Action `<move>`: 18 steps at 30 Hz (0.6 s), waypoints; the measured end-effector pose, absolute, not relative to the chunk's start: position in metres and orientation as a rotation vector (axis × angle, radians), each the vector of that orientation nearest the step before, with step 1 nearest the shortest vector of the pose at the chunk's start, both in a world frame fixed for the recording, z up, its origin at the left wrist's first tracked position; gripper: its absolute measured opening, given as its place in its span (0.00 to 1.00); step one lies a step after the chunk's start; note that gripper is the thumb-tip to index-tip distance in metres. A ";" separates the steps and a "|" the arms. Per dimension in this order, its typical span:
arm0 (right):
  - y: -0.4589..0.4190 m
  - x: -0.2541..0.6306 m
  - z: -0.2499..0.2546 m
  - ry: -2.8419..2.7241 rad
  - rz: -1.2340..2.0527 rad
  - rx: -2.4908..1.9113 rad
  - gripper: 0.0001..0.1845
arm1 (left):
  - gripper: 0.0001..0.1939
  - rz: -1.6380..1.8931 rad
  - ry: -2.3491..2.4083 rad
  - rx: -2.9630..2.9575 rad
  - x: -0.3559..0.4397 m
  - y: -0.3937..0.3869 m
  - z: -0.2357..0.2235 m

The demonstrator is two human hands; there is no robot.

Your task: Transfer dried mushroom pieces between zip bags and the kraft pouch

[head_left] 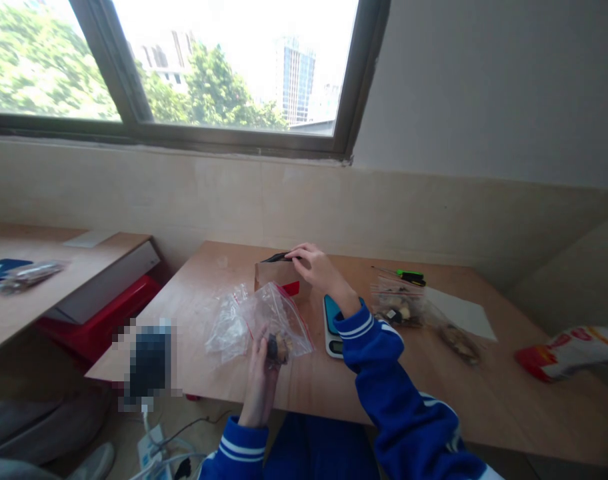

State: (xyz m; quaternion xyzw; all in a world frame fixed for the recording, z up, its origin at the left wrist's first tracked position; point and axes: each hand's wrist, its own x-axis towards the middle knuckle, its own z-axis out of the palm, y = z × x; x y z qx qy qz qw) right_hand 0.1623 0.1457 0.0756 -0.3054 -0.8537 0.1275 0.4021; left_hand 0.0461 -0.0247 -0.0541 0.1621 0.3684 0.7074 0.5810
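My left hand [262, 380] is closed on a clear zip bag [277, 320] with a few dark and tan pieces in its bottom, held upright above the near edge of the wooden table [334, 387]. My right hand [318, 267] reaches forward and pinches a thin black tool [279, 257] over the open top of a brown paper box [280, 277]. A second empty clear bag [227, 323] lies just left of the held one. A small digital scale [333, 327] sits under my right wrist.
Right of the scale lie two filled zip bags [399, 307], a green-handled screwdriver [409, 275], a white paper sheet [461, 312] and a red-and-white snack packet [569, 352]. A second desk [59, 280] and a red crate [104, 317] stand at left. Cables and a power strip [151, 450] lie on the floor.
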 end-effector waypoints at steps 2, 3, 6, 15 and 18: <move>0.146 0.163 0.073 -2.207 0.236 -0.806 0.13 | 0.25 1.659 0.856 0.364 0.047 -0.026 -0.049; 0.145 0.164 0.073 -2.207 0.211 -0.823 0.13 | 0.25 1.660 0.848 0.368 0.047 -0.026 -0.048; 0.135 0.168 0.076 -2.094 0.242 -0.821 0.13 | 0.27 1.667 0.820 0.393 0.047 -0.027 -0.046; 0.067 0.191 0.071 -2.157 1.267 -0.694 0.07 | 0.31 1.647 0.876 0.497 0.046 -0.025 -0.048; 0.059 0.190 0.061 -2.294 1.212 -0.853 0.08 | 0.32 1.633 0.909 0.545 0.047 -0.025 -0.047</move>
